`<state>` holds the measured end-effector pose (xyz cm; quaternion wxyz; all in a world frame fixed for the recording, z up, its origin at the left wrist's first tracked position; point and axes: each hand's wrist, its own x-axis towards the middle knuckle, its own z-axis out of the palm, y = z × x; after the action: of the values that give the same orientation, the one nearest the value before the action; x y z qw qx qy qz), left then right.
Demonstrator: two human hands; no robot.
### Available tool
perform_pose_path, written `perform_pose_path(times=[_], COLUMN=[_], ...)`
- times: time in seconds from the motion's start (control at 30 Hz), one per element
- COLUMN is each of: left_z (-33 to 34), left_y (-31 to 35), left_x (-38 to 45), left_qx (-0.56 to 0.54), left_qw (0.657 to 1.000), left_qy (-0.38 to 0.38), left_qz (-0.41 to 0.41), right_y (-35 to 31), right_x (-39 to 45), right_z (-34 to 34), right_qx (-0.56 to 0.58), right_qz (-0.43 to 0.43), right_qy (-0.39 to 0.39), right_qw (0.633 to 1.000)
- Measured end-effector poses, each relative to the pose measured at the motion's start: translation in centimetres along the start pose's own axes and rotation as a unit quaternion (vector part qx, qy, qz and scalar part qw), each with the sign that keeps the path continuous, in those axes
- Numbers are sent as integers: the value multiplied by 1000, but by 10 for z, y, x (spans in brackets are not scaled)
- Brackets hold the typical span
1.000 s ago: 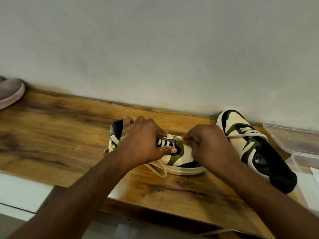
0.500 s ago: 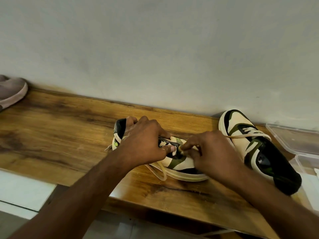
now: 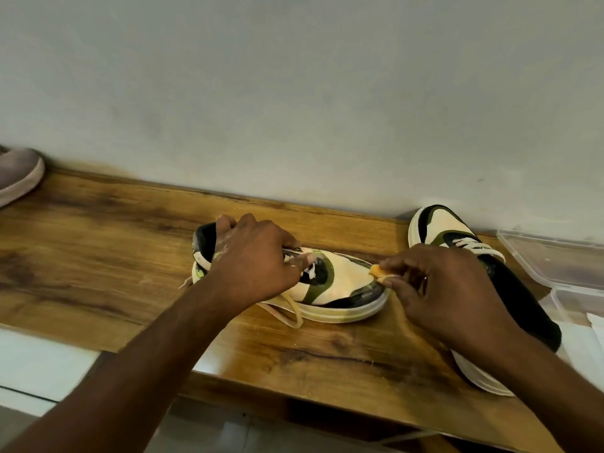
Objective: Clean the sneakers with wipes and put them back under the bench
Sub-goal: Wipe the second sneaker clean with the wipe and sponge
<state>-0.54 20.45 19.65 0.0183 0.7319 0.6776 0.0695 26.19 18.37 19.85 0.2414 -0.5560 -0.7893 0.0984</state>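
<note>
A cream, green and black sneaker (image 3: 340,282) lies on the wooden bench (image 3: 98,243), toe pointing right. My left hand (image 3: 255,259) grips it over the tongue and collar, fingers curled into the opening. My right hand (image 3: 438,289) pinches a small crumpled wipe (image 3: 379,272) against the sneaker's toe. A loose lace (image 3: 289,313) hangs off the near side. The second sneaker (image 3: 510,289) lies at the right, toe toward the wall, partly hidden by my right forearm.
A clear plastic container (image 3: 555,263) with its lid open sits at the far right, white wipes inside. A grey slip-on shoe (image 3: 16,174) rests at the bench's left end. The wall runs right behind the bench.
My right hand has slid right from the laces to the toe, uncovering the front of the sneaker. The left hand keeps its grip on the collar.
</note>
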Motion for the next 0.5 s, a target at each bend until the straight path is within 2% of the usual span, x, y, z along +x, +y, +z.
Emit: perform_pose_path(times=[0.2,0.3,0.43,0.5], left_z=[-7,-3,0,2], left_y=[18,17,18,16], left_x=[-7,-4,1,2], left_qx=[97,109,117,114], left_qw=[994,992,991,991], left_qy=[-39,-46,-38,-36], left_qz=[39,50,57,57], right_y=[0,1,-11,-22], right_x=[-8,-10,-22,-33], right_z=[19,21,32,44], right_qx=[81,111,63,48], right_qz=[52,70,25,-13], right_qy=[50,58,54,20], right_qw=[994,990,996,999])
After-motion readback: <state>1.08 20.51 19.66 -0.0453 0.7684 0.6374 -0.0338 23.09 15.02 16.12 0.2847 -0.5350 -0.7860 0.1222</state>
